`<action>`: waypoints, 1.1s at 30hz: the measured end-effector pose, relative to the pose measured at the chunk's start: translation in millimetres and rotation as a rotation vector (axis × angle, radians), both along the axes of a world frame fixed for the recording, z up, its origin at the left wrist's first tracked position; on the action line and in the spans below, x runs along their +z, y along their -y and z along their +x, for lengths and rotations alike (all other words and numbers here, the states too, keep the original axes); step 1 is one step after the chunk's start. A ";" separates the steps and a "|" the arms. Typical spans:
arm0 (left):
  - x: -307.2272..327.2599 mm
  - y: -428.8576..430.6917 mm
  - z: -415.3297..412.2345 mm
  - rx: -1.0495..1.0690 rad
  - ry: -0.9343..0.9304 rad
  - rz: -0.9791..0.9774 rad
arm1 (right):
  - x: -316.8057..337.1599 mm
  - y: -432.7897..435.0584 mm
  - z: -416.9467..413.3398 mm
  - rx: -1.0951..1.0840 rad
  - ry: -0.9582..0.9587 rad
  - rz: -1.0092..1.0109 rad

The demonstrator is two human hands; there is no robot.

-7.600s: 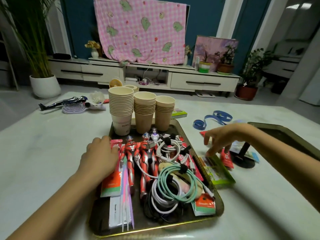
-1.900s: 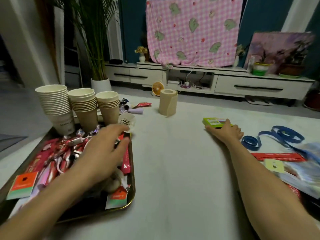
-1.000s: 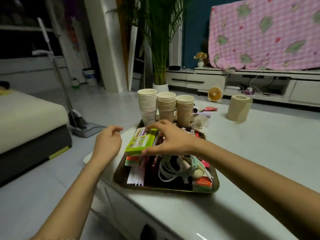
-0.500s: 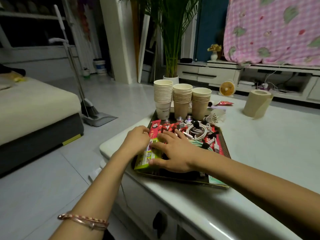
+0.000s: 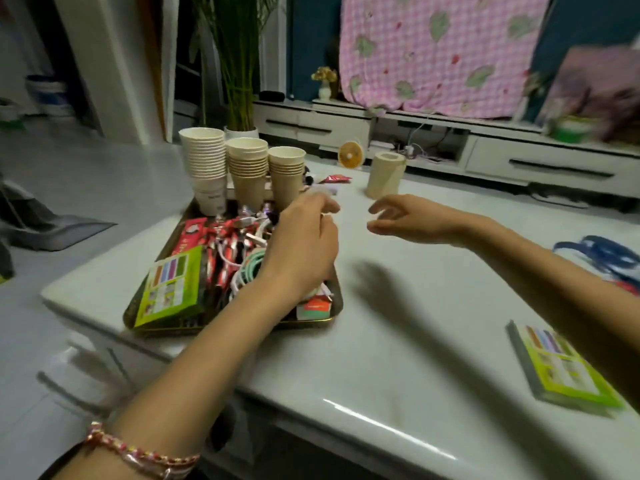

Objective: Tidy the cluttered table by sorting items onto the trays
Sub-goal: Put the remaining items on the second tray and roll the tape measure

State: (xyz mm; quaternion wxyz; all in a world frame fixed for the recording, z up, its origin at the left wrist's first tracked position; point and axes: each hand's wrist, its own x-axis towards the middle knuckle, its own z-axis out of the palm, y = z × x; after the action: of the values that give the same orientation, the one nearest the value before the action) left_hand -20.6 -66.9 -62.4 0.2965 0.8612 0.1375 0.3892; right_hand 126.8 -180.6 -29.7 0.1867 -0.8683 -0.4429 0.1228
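Observation:
A dark tray [image 5: 313, 326] at the table's left end holds three stacks of paper cups [image 5: 247, 171], red toy figures [image 5: 225, 247], coiled cables [image 5: 251, 268] and a green box [image 5: 173, 285] along its left side. My left hand [image 5: 304, 244] hangs over the tray's right part with fingers curled; blur hides whether they pinch anything. A blurred white item [image 5: 325, 192] lies just beyond its fingertips. Empty and with fingers loosely bent, my right hand [image 5: 408, 220] hovers above the bare table to the right of the tray.
A second green box [image 5: 564, 368] lies on the table at the near right. A beige roll [image 5: 386, 174] and a red packet [image 5: 334, 178] sit behind the tray. Blue ribbon [image 5: 602, 254] lies far right. The table edge [image 5: 194, 355] drops off just left of the tray.
Both hands have lifted off the green box, which now lies on the tray's left side. My left hand moved right over the tray; my right hand swung out over the table.

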 end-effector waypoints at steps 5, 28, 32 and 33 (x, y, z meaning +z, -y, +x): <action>-21.4 61.9 37.6 -0.273 -0.287 0.014 | -7.4 127.8 47.9 -0.336 -0.081 -0.252; -0.3 107.6 36.9 -0.521 -0.295 -0.721 | -17.9 113.5 -19.2 -0.349 -0.071 0.137; 19.9 53.0 10.9 -0.365 -0.137 -0.809 | -8.4 56.2 -40.7 -0.154 -0.177 0.363; 24.5 34.9 -0.7 -0.321 -0.112 -0.815 | -6.9 35.7 -48.9 -0.091 -0.263 0.410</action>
State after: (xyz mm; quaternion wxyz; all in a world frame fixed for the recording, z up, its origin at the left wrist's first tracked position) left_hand -21.3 -101.7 -37.9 0.6607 0.7042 0.1600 0.2049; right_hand 78.0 -216.3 -36.6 0.4202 -0.8079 -0.3909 0.1339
